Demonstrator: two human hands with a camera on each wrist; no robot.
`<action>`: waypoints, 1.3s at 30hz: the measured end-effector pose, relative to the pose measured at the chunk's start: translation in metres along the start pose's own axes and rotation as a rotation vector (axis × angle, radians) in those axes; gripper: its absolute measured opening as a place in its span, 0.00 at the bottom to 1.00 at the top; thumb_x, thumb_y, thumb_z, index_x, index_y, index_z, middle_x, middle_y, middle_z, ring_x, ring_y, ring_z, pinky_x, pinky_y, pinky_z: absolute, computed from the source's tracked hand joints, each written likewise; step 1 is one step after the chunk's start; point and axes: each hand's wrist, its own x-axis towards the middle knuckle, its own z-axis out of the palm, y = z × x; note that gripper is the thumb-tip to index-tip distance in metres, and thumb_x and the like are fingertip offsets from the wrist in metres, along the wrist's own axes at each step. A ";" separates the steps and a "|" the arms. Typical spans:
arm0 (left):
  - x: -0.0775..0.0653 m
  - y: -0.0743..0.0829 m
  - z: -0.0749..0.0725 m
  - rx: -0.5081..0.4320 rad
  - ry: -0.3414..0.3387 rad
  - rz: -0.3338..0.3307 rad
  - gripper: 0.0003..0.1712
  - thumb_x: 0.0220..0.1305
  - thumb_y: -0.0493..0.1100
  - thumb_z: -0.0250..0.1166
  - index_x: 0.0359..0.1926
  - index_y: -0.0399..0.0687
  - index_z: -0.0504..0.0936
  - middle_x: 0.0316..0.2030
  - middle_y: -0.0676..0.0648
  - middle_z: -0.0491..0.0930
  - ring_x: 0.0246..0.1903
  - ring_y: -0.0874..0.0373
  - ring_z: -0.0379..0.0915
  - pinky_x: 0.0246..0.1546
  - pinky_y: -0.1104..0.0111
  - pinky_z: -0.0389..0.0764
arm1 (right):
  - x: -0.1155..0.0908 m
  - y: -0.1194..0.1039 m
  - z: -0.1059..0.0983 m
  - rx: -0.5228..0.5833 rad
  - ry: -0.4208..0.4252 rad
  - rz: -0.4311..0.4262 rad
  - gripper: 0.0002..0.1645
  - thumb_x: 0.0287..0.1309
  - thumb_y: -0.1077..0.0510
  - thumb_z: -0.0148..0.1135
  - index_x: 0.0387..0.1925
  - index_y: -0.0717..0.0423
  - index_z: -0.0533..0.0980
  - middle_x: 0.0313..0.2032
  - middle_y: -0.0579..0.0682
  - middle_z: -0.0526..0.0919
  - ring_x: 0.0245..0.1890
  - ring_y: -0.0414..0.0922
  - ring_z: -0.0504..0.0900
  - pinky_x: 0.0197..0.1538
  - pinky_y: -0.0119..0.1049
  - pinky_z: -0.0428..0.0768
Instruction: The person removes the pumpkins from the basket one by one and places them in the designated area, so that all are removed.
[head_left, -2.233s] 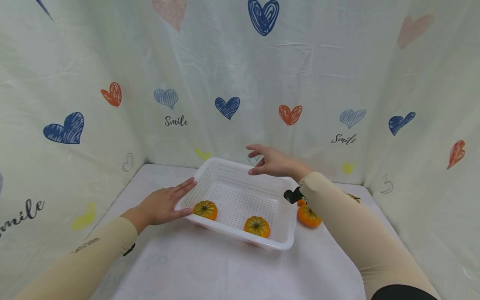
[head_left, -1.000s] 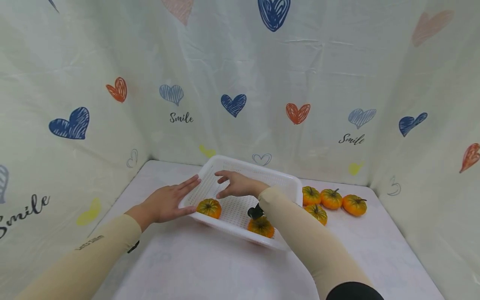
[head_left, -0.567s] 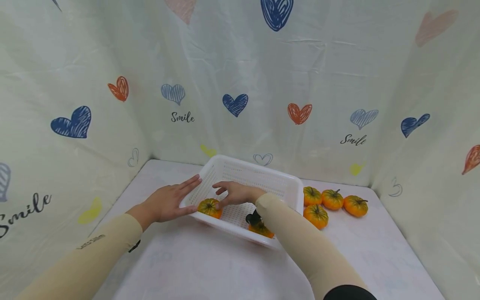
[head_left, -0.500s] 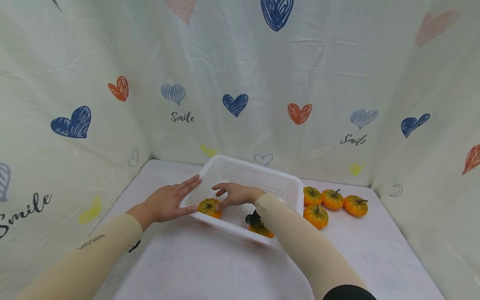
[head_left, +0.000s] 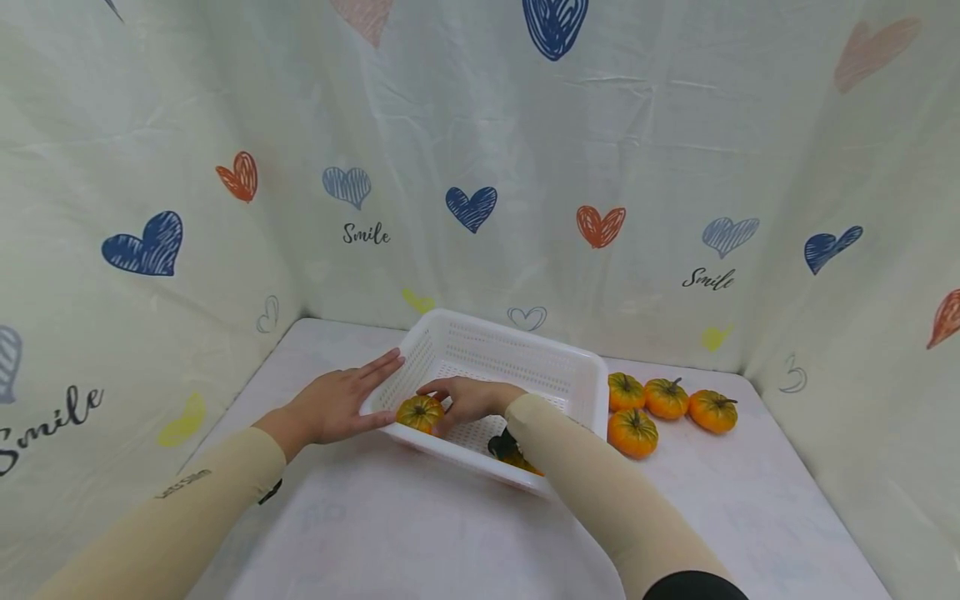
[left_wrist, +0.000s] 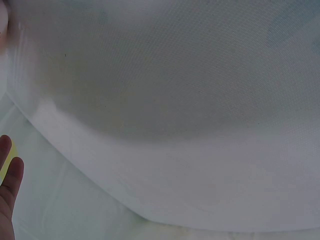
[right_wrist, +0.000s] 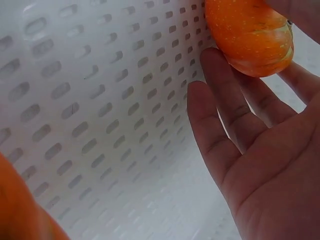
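A white perforated plastic basket point(head_left: 517, 330) sits at an angle on the white-covered table. My left hand point(head_left: 333, 407) rests along its left rim with straight fingers; only some fingertips show in the left wrist view. Inside, at the front left corner, lies a small orange-green pumpkin point(head_left: 417, 412). My right hand point(head_left: 474, 400) reaches into the basket and holds this pumpkin from its right side, thumb in front and fingers behind and beneath it in the right wrist view. A second pumpkin point(head_left: 528, 463) lies near the basket's front wall, partly hidden by the right wrist and its black strap.
Several more small pumpkins point(head_left: 666, 399) lie on the table just right of the basket. A pale curtain point(head_left: 405, 108) printed with hearts hangs close behind and at both sides of the table point(head_left: 420, 533).
My right hand has come from above the basket's back rim down into it, then left and forward onto the corner pumpkin, its fingers closing around it. The left hand keeps its place on the rim.
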 end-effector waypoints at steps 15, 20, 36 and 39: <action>0.001 -0.002 0.001 -0.001 -0.002 0.005 0.51 0.66 0.73 0.52 0.80 0.55 0.50 0.78 0.52 0.45 0.61 0.42 0.72 0.58 0.45 0.73 | 0.001 -0.002 0.001 0.002 0.004 -0.024 0.45 0.53 0.57 0.76 0.71 0.44 0.67 0.61 0.49 0.74 0.55 0.41 0.73 0.59 0.36 0.74; 0.002 -0.002 0.003 -0.003 -0.014 -0.010 0.50 0.66 0.72 0.54 0.80 0.57 0.49 0.79 0.53 0.45 0.62 0.42 0.71 0.59 0.44 0.72 | 0.002 -0.002 0.003 0.009 0.015 -0.018 0.45 0.52 0.58 0.76 0.71 0.44 0.67 0.58 0.48 0.75 0.51 0.39 0.74 0.54 0.33 0.77; 0.002 0.000 0.000 -0.002 -0.034 -0.035 0.52 0.64 0.77 0.49 0.80 0.58 0.48 0.79 0.53 0.44 0.63 0.41 0.69 0.59 0.42 0.70 | -0.005 -0.003 -0.004 -0.042 0.082 -0.026 0.45 0.49 0.51 0.79 0.69 0.43 0.70 0.54 0.44 0.75 0.53 0.42 0.72 0.63 0.40 0.71; 0.002 0.000 0.001 0.001 -0.033 -0.036 0.53 0.63 0.79 0.46 0.80 0.58 0.48 0.79 0.52 0.44 0.63 0.40 0.70 0.59 0.42 0.71 | -0.007 -0.003 -0.007 -0.022 0.095 -0.023 0.45 0.49 0.52 0.79 0.69 0.43 0.69 0.56 0.45 0.75 0.54 0.42 0.72 0.64 0.42 0.70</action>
